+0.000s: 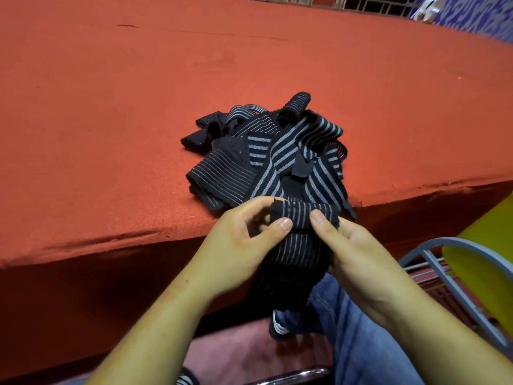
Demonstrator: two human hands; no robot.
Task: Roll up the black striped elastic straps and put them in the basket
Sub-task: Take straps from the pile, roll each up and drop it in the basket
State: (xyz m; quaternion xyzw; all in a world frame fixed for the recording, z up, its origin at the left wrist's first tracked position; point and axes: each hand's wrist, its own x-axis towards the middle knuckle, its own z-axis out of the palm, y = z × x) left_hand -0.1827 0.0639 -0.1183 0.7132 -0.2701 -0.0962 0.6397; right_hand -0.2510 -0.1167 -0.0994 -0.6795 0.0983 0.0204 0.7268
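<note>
Head view: a black striped strap (304,216), rolled at its top end, is pinched by the left hand (241,243) and the right hand (361,257), just off the table edge. A tangled strap pile (266,154) is heaped on the red table (111,112).

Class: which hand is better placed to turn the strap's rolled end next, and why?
Probably the left hand: its fingers curl round the strap at its rolled end; the right hand just pinches it under a thumb.
</note>
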